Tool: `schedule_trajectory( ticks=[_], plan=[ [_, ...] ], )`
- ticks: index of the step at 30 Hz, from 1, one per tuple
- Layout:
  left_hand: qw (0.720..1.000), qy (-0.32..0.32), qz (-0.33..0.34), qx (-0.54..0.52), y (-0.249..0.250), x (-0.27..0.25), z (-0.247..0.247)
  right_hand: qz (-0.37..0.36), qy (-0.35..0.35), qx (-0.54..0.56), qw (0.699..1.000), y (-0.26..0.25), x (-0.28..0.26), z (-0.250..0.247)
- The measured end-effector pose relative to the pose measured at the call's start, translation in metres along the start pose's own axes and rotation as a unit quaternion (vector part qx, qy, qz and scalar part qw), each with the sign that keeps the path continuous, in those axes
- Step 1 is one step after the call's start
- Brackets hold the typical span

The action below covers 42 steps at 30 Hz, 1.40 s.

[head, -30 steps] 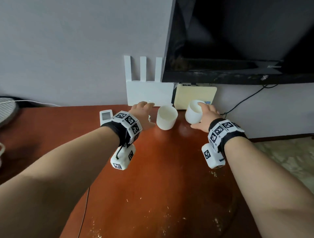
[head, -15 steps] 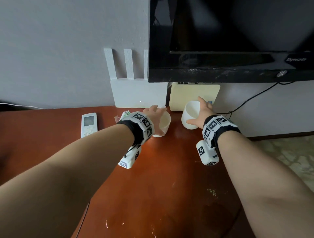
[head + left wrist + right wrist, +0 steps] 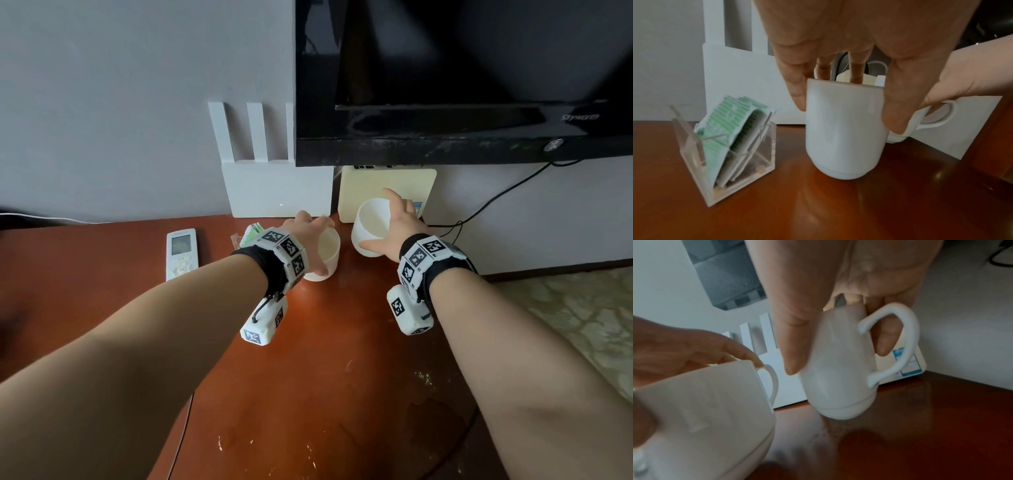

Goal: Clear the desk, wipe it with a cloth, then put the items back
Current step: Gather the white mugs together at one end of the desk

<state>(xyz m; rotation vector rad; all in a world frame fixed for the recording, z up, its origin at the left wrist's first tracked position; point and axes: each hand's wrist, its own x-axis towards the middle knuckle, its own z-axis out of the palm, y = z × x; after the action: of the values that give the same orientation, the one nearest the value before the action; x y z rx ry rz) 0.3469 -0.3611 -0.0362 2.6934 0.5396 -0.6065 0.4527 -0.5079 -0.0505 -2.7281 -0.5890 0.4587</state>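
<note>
Two white mugs are at the back of the reddish-brown desk (image 3: 102,291). My left hand (image 3: 308,229) grips the left mug (image 3: 327,251) from above by its rim, thumb and fingers down its sides (image 3: 844,129). I cannot tell whether this mug touches the desk. My right hand (image 3: 394,226) holds the right mug (image 3: 370,222) the same way, thumb on its near side and fingers by the handle (image 3: 892,344). In the right wrist view the right mug (image 3: 838,369) is tilted, its base just above the desk.
A clear holder with green packets (image 3: 725,146) stands just left of the left mug, and a white remote (image 3: 181,253) lies further left. A white router (image 3: 277,188), a cream box (image 3: 387,181) and a black TV (image 3: 462,85) line the wall. Crumbs and wet spots (image 3: 308,455) mark the near desk.
My left hand moved right from beside the left mug onto its rim and took hold of it. My right hand stayed on the right mug, which now tilts.
</note>
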Motion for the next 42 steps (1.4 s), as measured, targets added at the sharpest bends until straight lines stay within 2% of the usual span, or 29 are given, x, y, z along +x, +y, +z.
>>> schedule_trajectory(
  ticks=[9, 16, 20, 31, 36, 42],
  plan=[
    [0.999, 0.029, 0.017, -0.006, -0.004, -0.054, -0.016, -0.044, 0.011, -0.035, 0.998, -0.023, -0.044, -0.023],
    [0.996, 0.086, -0.003, -0.004, -0.044, -0.117, -0.039, -0.095, -0.001, -0.056, 0.994, -0.068, -0.085, -0.029],
    [0.992, 0.120, -0.048, -0.014, -0.089, -0.157, -0.052, -0.130, -0.019, -0.064, 0.989, -0.113, -0.105, -0.019],
    [0.976, 0.144, -0.163, 0.002, -0.264, -0.257, -0.102, -0.257, -0.065, -0.066, 0.962, -0.270, -0.148, 0.039],
    [0.978, 0.126, -0.162, 0.045, -0.341, -0.283, -0.112, -0.290, -0.090, -0.078, 0.950, -0.342, -0.158, 0.078],
    [0.975, 0.119, -0.153, 0.104, -0.405, -0.279, -0.117, -0.292, -0.096, -0.107, 0.946, -0.400, -0.158, 0.120]
  ],
)
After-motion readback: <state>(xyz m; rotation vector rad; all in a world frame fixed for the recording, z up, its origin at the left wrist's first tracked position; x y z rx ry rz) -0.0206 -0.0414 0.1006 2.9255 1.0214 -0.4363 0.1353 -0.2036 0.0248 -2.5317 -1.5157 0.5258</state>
